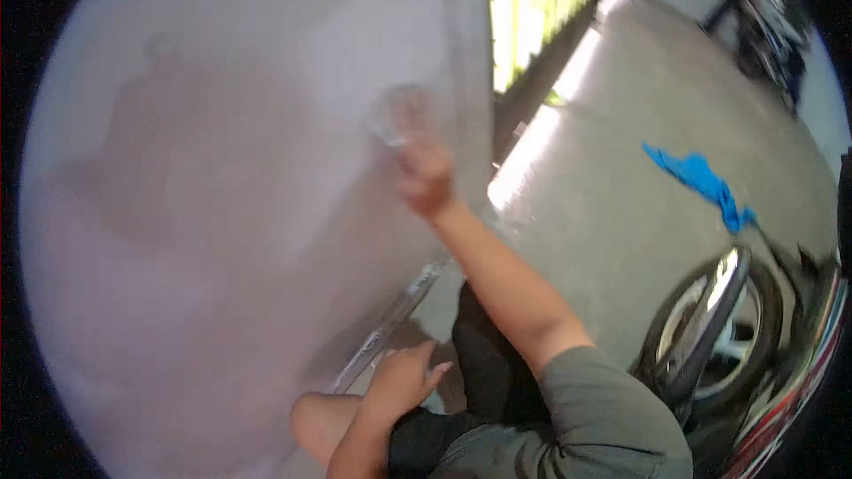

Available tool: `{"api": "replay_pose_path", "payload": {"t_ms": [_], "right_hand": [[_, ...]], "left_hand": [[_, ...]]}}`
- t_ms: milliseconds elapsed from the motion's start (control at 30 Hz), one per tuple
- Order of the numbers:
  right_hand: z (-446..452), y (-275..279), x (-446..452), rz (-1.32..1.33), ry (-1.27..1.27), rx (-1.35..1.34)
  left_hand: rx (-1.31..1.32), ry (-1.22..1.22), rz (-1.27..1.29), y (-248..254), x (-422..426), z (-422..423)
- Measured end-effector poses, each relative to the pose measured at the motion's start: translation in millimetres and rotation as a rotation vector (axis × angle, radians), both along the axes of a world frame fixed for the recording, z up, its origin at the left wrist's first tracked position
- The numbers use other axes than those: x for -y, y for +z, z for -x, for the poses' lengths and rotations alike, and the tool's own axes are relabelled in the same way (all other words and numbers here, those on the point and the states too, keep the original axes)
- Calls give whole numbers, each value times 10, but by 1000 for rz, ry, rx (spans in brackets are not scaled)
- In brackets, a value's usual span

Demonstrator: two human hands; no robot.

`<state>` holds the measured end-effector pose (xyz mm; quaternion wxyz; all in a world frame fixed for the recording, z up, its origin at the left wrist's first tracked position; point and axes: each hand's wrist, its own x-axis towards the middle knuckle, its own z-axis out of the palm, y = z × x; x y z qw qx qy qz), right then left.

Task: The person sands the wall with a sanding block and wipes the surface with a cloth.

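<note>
My right hand (426,168) is raised against a pale, smooth wall (266,168), near its vertical edge. Its fingers are closed on a thin whitish piece (387,124), smeared by motion, so I cannot make out its kind. Low down near my bent knee, my left hand (405,378) hangs with its fingers partly spread and nothing in them. Behind that hand runs the wall's bottom edge (382,333), rough and whitish.
A motorbike wheel (719,328) with a black fender stands at the lower right. On the grey floor (603,177) lies a crumpled blue cloth (701,179). Another motorbike (770,49) is at the far upper right. Bright light comes through a yellow-green opening (541,9) beyond the wall.
</note>
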<state>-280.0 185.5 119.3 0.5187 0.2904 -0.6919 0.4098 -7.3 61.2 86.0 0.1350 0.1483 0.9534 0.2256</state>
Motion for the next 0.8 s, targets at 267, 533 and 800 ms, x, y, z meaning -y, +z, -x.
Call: {"api": "replay_pose_path", "payload": {"t_ms": [267,533,800], "right_hand": [[-144,97,96,218,-17,223],[-301,330,273,-81,59,-115],[265,-131,-106,388,-247,281]], "left_hand": [[32,-103,60,117,52,-134],[74,-94,19,398,105,-120],[-26,-75,52,314,214,-226]]}}
